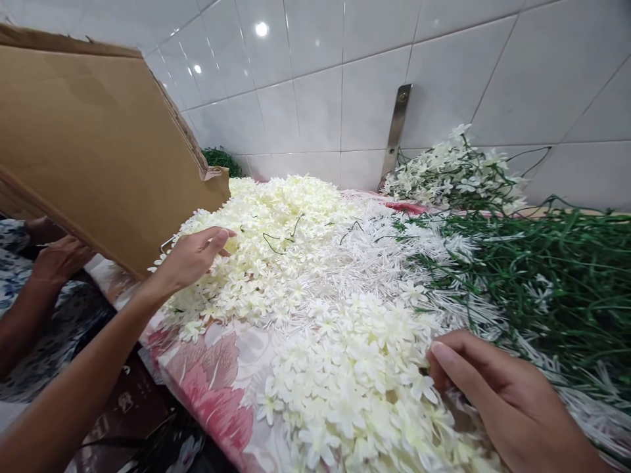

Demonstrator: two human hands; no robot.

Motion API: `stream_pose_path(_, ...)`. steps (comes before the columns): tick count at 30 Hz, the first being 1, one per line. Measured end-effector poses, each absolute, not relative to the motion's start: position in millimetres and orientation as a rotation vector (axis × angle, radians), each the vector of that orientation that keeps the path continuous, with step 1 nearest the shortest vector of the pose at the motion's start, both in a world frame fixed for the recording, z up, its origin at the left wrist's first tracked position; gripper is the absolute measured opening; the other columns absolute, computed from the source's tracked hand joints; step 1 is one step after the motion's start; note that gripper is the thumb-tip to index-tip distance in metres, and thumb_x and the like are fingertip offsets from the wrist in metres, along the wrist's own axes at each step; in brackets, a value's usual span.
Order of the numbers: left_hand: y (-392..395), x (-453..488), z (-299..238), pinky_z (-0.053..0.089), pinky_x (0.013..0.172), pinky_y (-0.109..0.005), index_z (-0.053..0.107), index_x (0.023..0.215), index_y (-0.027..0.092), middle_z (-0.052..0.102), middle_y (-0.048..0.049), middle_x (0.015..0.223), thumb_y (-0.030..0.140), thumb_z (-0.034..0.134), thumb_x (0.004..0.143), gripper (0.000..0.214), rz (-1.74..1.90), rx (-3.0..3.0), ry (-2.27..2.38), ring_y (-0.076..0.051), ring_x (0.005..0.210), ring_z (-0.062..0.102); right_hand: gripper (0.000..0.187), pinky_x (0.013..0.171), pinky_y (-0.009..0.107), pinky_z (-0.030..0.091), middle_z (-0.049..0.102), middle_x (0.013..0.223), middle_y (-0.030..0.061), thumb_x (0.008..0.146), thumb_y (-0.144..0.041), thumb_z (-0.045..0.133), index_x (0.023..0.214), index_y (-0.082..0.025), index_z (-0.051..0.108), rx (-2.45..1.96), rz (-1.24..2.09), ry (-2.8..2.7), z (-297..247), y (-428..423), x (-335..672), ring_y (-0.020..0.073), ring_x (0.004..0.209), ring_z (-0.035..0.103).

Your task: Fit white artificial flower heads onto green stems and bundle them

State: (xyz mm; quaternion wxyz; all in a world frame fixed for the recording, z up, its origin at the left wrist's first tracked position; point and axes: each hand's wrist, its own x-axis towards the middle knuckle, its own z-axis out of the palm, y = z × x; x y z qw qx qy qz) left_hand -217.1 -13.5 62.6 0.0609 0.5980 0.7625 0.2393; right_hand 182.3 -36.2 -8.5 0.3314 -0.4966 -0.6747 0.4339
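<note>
A large heap of cream-white artificial flower heads (305, 263) covers a pink floral cloth (211, 387). Their thin white stems fan out through the middle of the pile. My left hand (192, 257) rests on the heap's left side with its fingers slightly apart, holding nothing I can see. At the heap's front right, my right hand (497, 394) touches the blossoms with its fingers curled inward. Whether those fingers pinch a stem is hidden. A mass of long green stems (542, 289) lies to the right, with white flower sprays (453, 174) behind it.
A cardboard sheet (98, 144) leans in at the left, above a co-worker's hand (62, 259) and patterned sleeve (20, 263). White wall tiles (444, 66) rise behind, carrying a metal bracket (394, 131). Dark green foliage (221, 161) sits in the back corner.
</note>
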Motion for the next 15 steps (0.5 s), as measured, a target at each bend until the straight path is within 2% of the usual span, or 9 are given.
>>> stream_pose_path(4, -18.8, -219.1, 74.1, 0.049, 0.068, -0.033, 0.064, 0.110, 0.031, 0.068, -0.0026, 0.108, 0.059, 0.035, 0.084, 0.047, 0.354, 1.975, 2.509, -0.031, 0.094, 0.064, 0.046, 0.043, 0.020, 0.033, 0.045, 0.058, 0.0011, 0.086, -0.056, 0.044, 0.060, -0.019, 0.050, -1.335, 1.168, -1.690, -6.5, -38.7, 179.2, 0.0127, 0.054, 0.042)
stream_pose_path(6, -15.5, -218.0, 75.5, 0.047, 0.074, -0.037, 0.066, 0.104, 0.033, 0.069, -0.0024, 0.106, 0.052, 0.041, 0.084, 0.037, 0.164, 2.110, 2.574, -0.032, 0.094, 0.063, 0.047, 0.043, 0.020, 0.033, 0.045, 0.059, 0.0016, 0.086, -0.057, 0.043, 0.060, -0.019, 0.051, -1.322, 1.189, -1.714, -5.8, -38.8, 179.0, 0.0133, 0.056, 0.043)
stream_pose_path(10, 6.1, -210.7, 69.0, 0.047, 0.075, -0.032, 0.066, 0.101, 0.030, 0.067, -0.0022, 0.108, 0.042, 0.046, 0.083, 0.029, 0.058, 2.304, 2.346, -0.028, 0.094, 0.063, 0.047, 0.044, 0.020, 0.031, 0.044, 0.060, 0.0010, 0.085, -0.058, 0.044, 0.061, -0.019, 0.050, -1.353, 1.239, -1.645, -2.9, -40.4, 177.5, 0.0125, 0.056, 0.041)
stream_pose_path(12, 20.6, -207.5, 64.0, 0.047, 0.077, -0.030, 0.063, 0.110, 0.029, 0.066, -0.0021, 0.111, 0.036, 0.047, 0.082, 0.033, 0.016, 2.374, 2.223, -0.025, 0.095, 0.063, 0.046, 0.044, 0.020, 0.030, 0.042, 0.059, 0.0002, 0.085, -0.058, 0.044, 0.060, -0.019, 0.049, -1.366, 1.253, -1.608, -0.8, -41.8, 175.9, 0.0117, 0.054, 0.038)
stream_pose_path(13, 27.5, -206.6, 61.7, 0.047, 0.077, -0.029, 0.059, 0.118, 0.030, 0.065, -0.0023, 0.113, 0.031, 0.049, 0.080, 0.039, -0.014, 2.395, 2.174, -0.024, 0.096, 0.063, 0.046, 0.044, 0.021, 0.030, 0.042, 0.058, -0.0002, 0.085, -0.057, 0.044, 0.060, -0.019, 0.048, -1.365, 1.250, -1.606, 0.2, -42.3, 175.1, 0.0113, 0.053, 0.037)
stream_pose_path(15, 39.4, -206.3, 58.0, 0.048, 0.081, -0.028, 0.045, 0.133, 0.033, 0.054, -0.0009, 0.132, 0.021, 0.051, 0.073, 0.061, -0.068, 2.432, 2.102, -0.025, 0.110, 0.057, 0.045, 0.046, 0.021, 0.031, 0.041, 0.057, -0.0010, 0.086, -0.055, 0.044, 0.059, -0.019, 0.049, -1.364, 1.226, -1.616, 1.8, -42.8, 174.1, 0.0104, 0.051, 0.034)
